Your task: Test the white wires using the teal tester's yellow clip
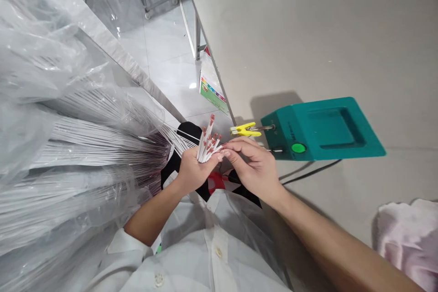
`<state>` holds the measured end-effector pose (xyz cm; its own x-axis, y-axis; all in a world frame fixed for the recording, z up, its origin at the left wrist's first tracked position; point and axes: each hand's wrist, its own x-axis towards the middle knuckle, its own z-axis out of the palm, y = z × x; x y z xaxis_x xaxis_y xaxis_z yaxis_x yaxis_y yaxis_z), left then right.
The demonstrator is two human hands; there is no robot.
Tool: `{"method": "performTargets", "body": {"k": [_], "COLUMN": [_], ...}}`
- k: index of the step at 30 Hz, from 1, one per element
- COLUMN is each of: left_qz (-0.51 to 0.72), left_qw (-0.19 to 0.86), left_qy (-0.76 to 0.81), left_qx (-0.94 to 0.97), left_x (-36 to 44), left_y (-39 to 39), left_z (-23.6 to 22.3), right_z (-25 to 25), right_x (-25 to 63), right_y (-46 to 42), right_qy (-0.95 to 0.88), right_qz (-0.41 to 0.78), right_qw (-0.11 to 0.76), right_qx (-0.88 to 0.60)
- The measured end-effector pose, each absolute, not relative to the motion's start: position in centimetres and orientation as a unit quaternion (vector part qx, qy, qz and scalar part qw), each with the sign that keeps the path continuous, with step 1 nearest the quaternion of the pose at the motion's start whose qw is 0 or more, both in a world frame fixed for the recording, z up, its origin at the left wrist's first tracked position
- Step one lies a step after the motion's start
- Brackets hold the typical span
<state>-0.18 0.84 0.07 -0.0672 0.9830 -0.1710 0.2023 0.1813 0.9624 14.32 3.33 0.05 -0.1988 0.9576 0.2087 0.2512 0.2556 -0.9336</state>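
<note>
My left hand (192, 169) is closed around a bundle of several white cables with bare copper ends (208, 142), held upright in front of my chest. My right hand (251, 164) meets it from the right, fingertips pinched on one cable end of the bundle. Just beyond my fingers a yellow clip (243, 130) sticks out from the front of a teal box (321, 130) with a green button (298, 148). The long white cables run left into a clear plastic bag (68, 137).
The teal box stands on a grey table (308, 32), a black cord (311, 171) trailing from it. A pale pink cloth (410, 237) lies at the right edge. A coloured carton (212, 89) and metal frames stand on the shiny floor beyond.
</note>
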Motion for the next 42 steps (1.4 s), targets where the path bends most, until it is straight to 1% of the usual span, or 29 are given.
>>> {"method": "performTargets", "body": {"k": [5,7,12,16,20,22,25,28,30,33,35,37,40,42], "left_qz": [0.415,0.409,0.401,0.399,0.369,0.351,0.353,0.370,0.389,0.422,0.436,0.446,0.462,0.460], "left_qw": [0.532,0.546,0.548,0.540,0.533,0.547,0.579,0.640,0.674,0.687,0.688,0.686,0.664,0.649], "left_qy": [0.571,0.572,0.580,0.577,0.546,0.517,0.493,0.476,0.460,0.451,0.448,0.449,0.463,0.479], "left_qx": [0.468,0.457,0.450,0.465,0.532,0.557,0.545,0.476,0.427,0.384,0.369,0.360,0.361,0.373], "left_x": [-0.3,-0.3,-0.5,-0.8,-1.3,-1.7,-2.3,-2.5,-2.3,-1.8,-1.5,-1.2,-0.9,-0.8], "left_y": [0.9,0.8,0.5,0.7,0.9,1.0,1.0,0.8,0.8,0.7,0.6,0.5,0.3,0.2], "left_z": [0.9,0.7,0.2,1.0,2.0,2.0,1.4,0.5,-0.1,-0.7,-1.1,-1.4,-1.6,-1.5], "right_z": [0.0,0.0,0.1,0.7,1.5,1.8,1.6,1.0,0.5,-0.1,-0.3,-0.3,-0.2,0.0], "right_x": [14.2,14.1,14.2,14.6,15.3,15.5,15.4,14.7,14.2,13.5,13.3,13.3,13.5,13.7], "right_y": [3.5,3.5,3.3,3.4,4.1,4.3,4.4,4.0,3.5,2.9,2.7,2.5,2.5,2.6], "right_qy": [-0.566,-0.543,-0.551,-0.568,-0.661,-0.670,-0.610,-0.517,-0.455,-0.397,-0.397,-0.437,-0.550,-0.614], "right_qz": [0.547,0.572,0.555,0.535,0.515,0.541,0.629,0.697,0.731,0.757,0.744,0.696,0.550,0.459], "right_qw": [0.434,0.431,0.419,0.428,0.376,0.351,0.349,0.372,0.386,0.394,0.403,0.424,0.459,0.464], "right_qx": [-0.438,-0.438,-0.461,-0.456,-0.396,-0.369,-0.334,-0.329,-0.330,-0.339,-0.356,-0.381,-0.429,-0.443]}}
